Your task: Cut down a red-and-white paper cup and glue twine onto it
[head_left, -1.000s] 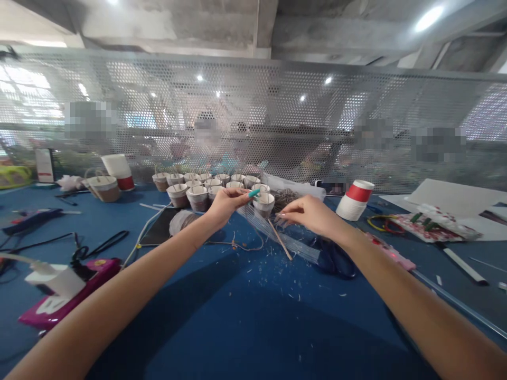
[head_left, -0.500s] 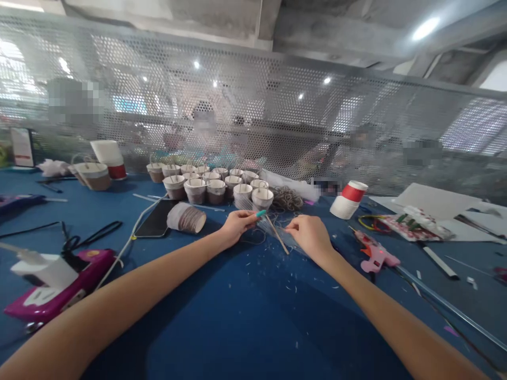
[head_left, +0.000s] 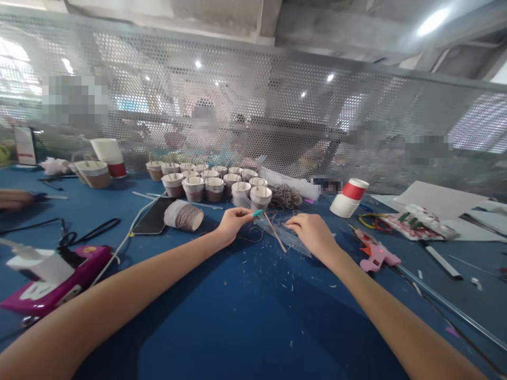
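Observation:
My left hand (head_left: 233,222) is closed in a pinch in front of the cups. A small turquoise piece (head_left: 257,213) sticks out from its fingertips; its kind does not show. Just right of it, a thin brown stick (head_left: 276,232) slants over clear plastic (head_left: 295,238) and loose strands. My right hand (head_left: 311,232) is also pinched, over the plastic's right side; anything in its fingers is too small to make out. Behind the hands stand several paper cups (head_left: 214,189) with twine wrapping and handles, next to a heap of brown twine (head_left: 285,196).
To the left a wrapped cup (head_left: 184,215) lies on its side by a black phone (head_left: 149,217) and a magenta power strip (head_left: 59,285). A pink glue gun (head_left: 378,257) and stacked red-and-white cups (head_left: 349,198) are right. Another person's hand (head_left: 16,199) shows at far left.
My right hand has shifted slightly, and both hands stay pinched. Another person's hand has come into view at the far left. The whole view has moved a little.

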Action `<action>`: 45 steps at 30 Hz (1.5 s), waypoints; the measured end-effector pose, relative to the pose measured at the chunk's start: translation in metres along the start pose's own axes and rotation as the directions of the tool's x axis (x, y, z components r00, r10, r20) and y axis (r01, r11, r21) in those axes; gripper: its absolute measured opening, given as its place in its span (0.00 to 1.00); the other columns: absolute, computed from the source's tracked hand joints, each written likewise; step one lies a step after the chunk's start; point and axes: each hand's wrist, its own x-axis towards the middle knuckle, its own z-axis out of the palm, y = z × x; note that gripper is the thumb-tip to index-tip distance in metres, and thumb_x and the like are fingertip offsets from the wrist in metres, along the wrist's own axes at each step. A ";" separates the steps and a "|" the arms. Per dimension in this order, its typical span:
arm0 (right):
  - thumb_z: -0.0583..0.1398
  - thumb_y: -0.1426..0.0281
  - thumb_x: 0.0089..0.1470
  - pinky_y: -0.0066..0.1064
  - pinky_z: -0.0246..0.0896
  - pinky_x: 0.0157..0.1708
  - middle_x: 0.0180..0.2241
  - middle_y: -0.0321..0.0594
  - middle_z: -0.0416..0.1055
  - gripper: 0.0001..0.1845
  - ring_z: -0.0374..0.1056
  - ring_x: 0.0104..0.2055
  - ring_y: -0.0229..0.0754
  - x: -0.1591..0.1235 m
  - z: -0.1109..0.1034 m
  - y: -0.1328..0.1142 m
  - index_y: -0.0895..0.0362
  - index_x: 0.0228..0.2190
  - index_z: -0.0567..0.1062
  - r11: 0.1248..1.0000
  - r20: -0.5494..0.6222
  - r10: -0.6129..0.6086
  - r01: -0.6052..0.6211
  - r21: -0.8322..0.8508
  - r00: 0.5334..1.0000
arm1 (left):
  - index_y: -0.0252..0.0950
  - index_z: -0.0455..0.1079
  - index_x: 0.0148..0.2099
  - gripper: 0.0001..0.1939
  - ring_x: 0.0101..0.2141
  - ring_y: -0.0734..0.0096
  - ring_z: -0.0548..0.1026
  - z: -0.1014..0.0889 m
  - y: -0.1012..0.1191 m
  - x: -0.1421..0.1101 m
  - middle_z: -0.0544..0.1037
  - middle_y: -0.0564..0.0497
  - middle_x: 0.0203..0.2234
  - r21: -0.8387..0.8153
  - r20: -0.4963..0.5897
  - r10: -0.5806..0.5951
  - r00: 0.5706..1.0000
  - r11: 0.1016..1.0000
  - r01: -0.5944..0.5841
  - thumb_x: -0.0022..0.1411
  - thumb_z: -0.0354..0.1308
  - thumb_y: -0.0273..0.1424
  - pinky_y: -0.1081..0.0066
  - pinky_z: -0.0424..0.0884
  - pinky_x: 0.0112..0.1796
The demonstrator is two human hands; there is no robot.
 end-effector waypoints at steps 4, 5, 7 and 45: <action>0.57 0.74 0.53 0.29 0.61 0.34 0.31 0.41 0.77 0.10 0.72 0.36 0.43 0.000 0.000 0.007 0.55 0.30 0.79 0.997 0.081 0.004 0.002 -0.072 0.997 | 0.31 0.76 0.27 0.20 0.21 0.79 0.69 0.000 0.000 -0.001 0.76 0.51 0.19 0.015 0.009 0.012 1.000 1.000 -0.012 0.31 0.72 0.38 0.76 0.64 0.25; 0.57 0.74 0.52 0.29 0.60 0.33 0.30 0.41 0.77 0.09 0.72 0.35 0.42 0.000 -0.001 0.007 0.56 0.29 0.79 0.997 0.087 0.010 -0.003 -0.083 0.996 | 0.31 0.76 0.27 0.20 0.22 0.79 0.70 0.000 0.000 -0.001 0.77 0.51 0.19 0.015 0.014 0.011 1.000 1.000 -0.011 0.31 0.72 0.38 0.76 0.65 0.25; 0.58 0.73 0.51 0.29 0.58 0.30 0.29 0.40 0.77 0.08 0.71 0.34 0.42 0.000 -0.002 0.005 0.56 0.26 0.78 0.995 0.078 0.025 -0.017 -0.102 0.997 | 0.31 0.76 0.28 0.20 0.23 0.78 0.71 0.001 0.001 -0.002 0.77 0.50 0.20 0.014 0.019 0.007 1.000 1.000 -0.007 0.31 0.72 0.39 0.76 0.66 0.27; 0.55 0.74 0.55 0.27 0.55 0.28 0.34 0.40 0.75 0.10 0.70 0.35 0.39 0.002 0.003 0.019 0.57 0.31 0.77 0.987 0.081 0.055 -0.042 -0.158 0.995 | 0.32 0.75 0.26 0.14 0.23 0.76 0.72 0.001 0.002 -0.004 0.78 0.50 0.21 0.166 0.026 0.138 0.990 0.976 -0.141 0.34 0.71 0.33 0.75 0.68 0.26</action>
